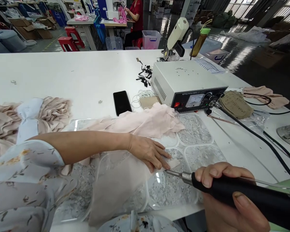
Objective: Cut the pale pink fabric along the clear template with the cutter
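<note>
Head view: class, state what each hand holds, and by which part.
The right hand grips the metal-tipped tool by its black handle; left hand only presses on pale fabric.

Loose pale-blue blouse (19, 199) with a flower print, forearms bare.
The left sleeve (36, 161) ends near the elbow, sprinkled with small orange blossoms and grey-brown twigs; the same printed cloth (125, 225) shows at the near edge of the worktop (62, 74). Left hand (149, 154) and right hand (228, 209) are bare, nails short and plain.
</note>
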